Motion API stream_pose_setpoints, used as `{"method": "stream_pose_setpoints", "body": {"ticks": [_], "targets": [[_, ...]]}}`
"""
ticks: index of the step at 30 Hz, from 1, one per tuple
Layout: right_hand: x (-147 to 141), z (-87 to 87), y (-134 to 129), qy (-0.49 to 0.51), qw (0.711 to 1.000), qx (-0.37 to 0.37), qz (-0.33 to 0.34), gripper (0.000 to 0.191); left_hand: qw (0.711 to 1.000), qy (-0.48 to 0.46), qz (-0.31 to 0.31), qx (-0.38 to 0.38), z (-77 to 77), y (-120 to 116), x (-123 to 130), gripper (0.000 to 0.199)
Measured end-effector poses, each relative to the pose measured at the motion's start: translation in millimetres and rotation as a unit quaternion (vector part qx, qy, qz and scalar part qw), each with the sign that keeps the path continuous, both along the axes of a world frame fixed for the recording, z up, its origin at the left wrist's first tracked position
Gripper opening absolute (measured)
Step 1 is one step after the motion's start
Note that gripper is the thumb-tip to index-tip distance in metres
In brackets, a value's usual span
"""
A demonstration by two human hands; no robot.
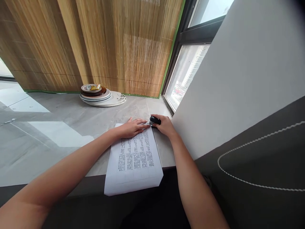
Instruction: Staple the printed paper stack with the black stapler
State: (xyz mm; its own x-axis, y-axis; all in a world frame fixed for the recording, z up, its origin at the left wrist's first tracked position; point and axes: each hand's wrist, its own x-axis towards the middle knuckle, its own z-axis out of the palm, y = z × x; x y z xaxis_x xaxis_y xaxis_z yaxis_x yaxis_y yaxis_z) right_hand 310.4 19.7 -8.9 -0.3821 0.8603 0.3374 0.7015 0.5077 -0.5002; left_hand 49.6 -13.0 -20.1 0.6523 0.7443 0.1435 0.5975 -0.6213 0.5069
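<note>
A printed sheet of paper [138, 156], or a thin stack of such sheets, lies on the grey sill with its near end jutting past the front edge. My left hand [133, 128] rests flat on its far part, fingers spread toward the right. At the far right corner of the paper, my right hand [165, 125] grips a small black stapler [155, 120] with shiny metal at its left end. The stapler's metal end meets the paper's corner, close to my left fingertips. My right palm and fingers hide part of it.
Stacked plates [95, 95] stand at the back, with something yellow on top. Behind them hangs a bamboo blind [107, 47]. A window [188, 73] and a white wall [238, 73] border the right side. A white bead cord [238, 181] loops at lower right.
</note>
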Motion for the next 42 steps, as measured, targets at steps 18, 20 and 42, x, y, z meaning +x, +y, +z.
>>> {"method": "stream_pose_setpoints", "body": {"ticks": [18, 20, 42], "targets": [[-4, 6.7, -7, 0.012, 0.997, 0.018, 0.076, 0.038, 1.0, -0.004, -0.009, 0.019, -3.6, -2, -1, 0.044], [-7, 5.2, -6, 0.012, 0.998, 0.021, 0.065, 0.039, 0.999, 0.013, -0.018, 0.027, -2.6, -3, 0, 0.045], [-21, 9.5, -11, -0.056, 0.998, 0.018, 0.031, 0.042, 0.994, 0.081, -0.015, 0.07, 1.1, -8, 2, 0.046]]}}
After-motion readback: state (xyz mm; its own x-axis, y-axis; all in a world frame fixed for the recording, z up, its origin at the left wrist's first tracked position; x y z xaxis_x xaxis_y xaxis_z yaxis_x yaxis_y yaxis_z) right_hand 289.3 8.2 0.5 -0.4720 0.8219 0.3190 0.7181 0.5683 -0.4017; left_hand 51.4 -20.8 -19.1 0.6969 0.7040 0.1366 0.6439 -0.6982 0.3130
